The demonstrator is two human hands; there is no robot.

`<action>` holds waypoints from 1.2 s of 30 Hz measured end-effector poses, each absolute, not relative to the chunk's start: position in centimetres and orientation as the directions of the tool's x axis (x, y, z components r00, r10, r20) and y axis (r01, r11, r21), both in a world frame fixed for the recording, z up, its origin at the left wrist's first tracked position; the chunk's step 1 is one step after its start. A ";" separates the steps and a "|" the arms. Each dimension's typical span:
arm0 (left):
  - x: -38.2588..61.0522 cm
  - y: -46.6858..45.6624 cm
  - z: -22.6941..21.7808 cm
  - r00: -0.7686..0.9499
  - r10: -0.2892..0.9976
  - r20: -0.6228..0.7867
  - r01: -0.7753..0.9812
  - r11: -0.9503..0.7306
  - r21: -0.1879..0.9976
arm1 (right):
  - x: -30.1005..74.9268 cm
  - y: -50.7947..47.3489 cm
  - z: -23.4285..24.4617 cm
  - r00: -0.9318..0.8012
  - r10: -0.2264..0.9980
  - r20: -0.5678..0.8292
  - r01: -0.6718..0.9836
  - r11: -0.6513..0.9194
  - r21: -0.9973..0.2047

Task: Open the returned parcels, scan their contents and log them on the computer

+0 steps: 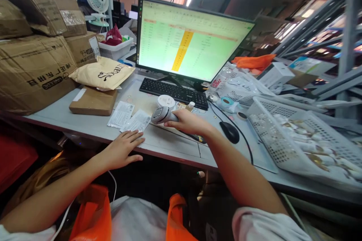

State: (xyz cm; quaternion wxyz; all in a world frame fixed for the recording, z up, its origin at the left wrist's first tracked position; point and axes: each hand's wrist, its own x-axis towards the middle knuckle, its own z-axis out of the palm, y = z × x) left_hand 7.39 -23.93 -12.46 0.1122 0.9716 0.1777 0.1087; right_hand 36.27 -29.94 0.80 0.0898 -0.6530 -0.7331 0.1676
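Note:
My right hand is wrapped round the handle of a grey barcode scanner, whose head points left above the desk. My left hand lies flat at the desk's front edge, fingers stretched out. Its fingertips touch or nearly touch the lower edge of a small white printed packet. A second white packet lies just left of that one, partly under or against it. Behind the scanner stands a round white-lidded tub. A small bottle with a white cap is beyond my right hand.
A monitor showing a spreadsheet stands behind a black keyboard. A black mouse and cable are at right, beside a white basket of wrapped items. Left are a flat brown box, a padded mailer and stacked cartons.

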 end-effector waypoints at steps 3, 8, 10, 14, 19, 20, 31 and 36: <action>7.2 -23.6 -12.8 0.909 0.377 0.178 0.325 -0.909 0.263 | 38.0 -32.0 0.6 -0.073 0.997 -0.040 0.910 0.050 -0.411; 7.8 -22.4 -12.5 0.904 0.409 0.124 0.368 -0.892 0.264 | 44.9 -37.8 -0.9 0.252 0.958 0.137 0.871 -0.163 -0.463; 8.5 -22.2 -12.0 0.896 0.435 0.090 0.402 -0.881 0.248 | 47.9 -39.1 -2.6 0.438 0.873 0.216 0.861 -0.338 -0.379; 10.4 -22.1 -10.7 0.877 0.480 0.026 0.462 -0.855 0.237 | 50.8 -39.0 -6.9 0.617 0.755 0.222 0.787 -0.590 -0.181; 11.9 -21.6 -8.8 0.863 0.505 -0.010 0.489 -0.830 0.268 | 50.8 -37.9 -9.7 0.635 0.754 0.166 0.771 -0.634 -0.066; 12.1 -21.4 -8.5 0.863 0.505 -0.021 0.491 -0.827 0.272 | 51.3 -38.0 -9.7 0.629 0.755 0.184 0.775 -0.628 -0.073; 17.6 -18.4 -4.1 0.876 0.423 0.230 0.349 -0.888 0.300 | 64.1 -41.8 -13.0 0.528 0.703 0.477 0.849 -0.422 -0.318; 23.2 -18.1 -0.2 0.863 0.315 0.396 0.189 -0.927 0.325 | 63.6 -42.1 -15.0 0.511 0.687 0.517 0.858 -0.372 -0.354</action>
